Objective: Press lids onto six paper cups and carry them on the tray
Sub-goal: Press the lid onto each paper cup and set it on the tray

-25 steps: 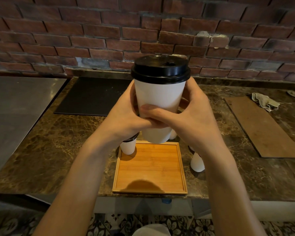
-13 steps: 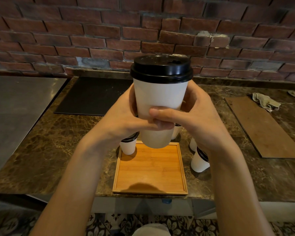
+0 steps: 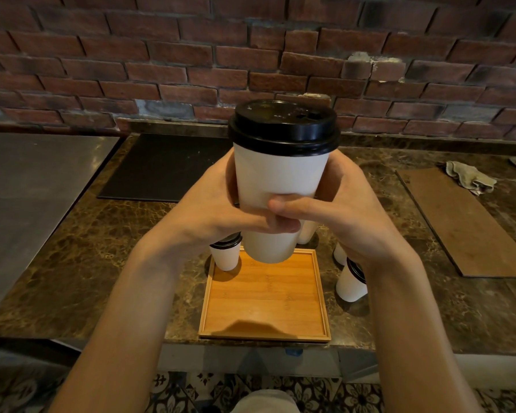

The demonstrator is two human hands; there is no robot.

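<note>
Flanking tray (image 3: 265, 305) beneath held cup (image 3: 280, 177): cups (image 3: 350, 286)

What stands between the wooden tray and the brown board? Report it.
Head view: two paper cups on the marble counter: the nearer cup black-lidded, the farther cup mostly hidden by the right hand.

Brick wall (image 3: 161, 55), marble counter (image 3: 108, 263) — black mat (image 3: 161, 168), brown board (image 3: 465, 222), crumpled rag (image 3: 471, 177)

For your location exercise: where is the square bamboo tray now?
Head view: the square bamboo tray lies centre, at the near edge of the brown marble counter, beneath the held black-lidded white paper cup; another lidded cup stands at its far-left corner.
</note>
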